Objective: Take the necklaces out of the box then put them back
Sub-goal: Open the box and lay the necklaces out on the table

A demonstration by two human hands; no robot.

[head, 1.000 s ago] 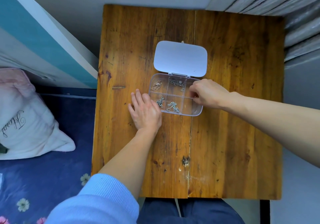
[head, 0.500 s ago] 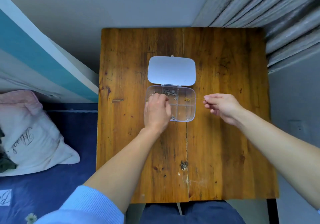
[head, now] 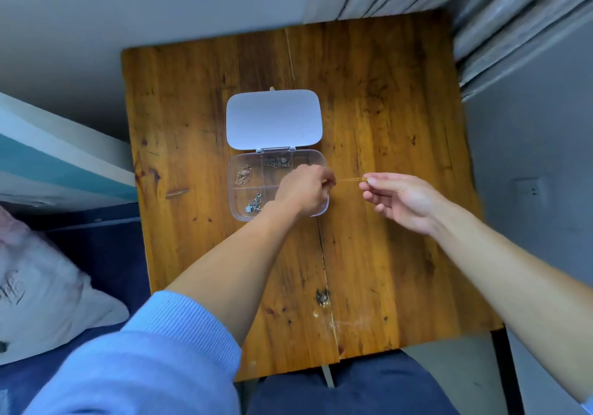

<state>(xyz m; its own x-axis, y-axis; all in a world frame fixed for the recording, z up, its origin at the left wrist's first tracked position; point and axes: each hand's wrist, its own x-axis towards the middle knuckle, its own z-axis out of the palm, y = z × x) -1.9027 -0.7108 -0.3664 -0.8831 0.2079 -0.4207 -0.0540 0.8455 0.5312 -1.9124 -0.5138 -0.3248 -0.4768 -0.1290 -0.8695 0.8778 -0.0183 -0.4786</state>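
A clear compartment box (head: 237,212) lies open on the wooden table (head: 385,254), its white lid (head: 272,119) folded back. A thin gold necklace (head: 349,179) stretches taut between my two hands, just right of the box. My left hand (head: 305,191) hovers over the box's right compartments and pinches one end. My right hand (head: 401,199) pinches the other end over bare table. A rose-gold necklace (head: 243,175), a silver one (head: 278,163) and another silver one (head: 255,204) lie in separate compartments.
A bed with a dark blue sheet (head: 106,254) and a pale pillow (head: 41,289) runs along the table's left side. A grey curtain (head: 481,7) hangs at the back right. My knees (head: 337,392) sit under the near edge.
My right hand drew the gold necklace out of the box to the right. My left hand moved from the table onto the box and took the chain's other end.
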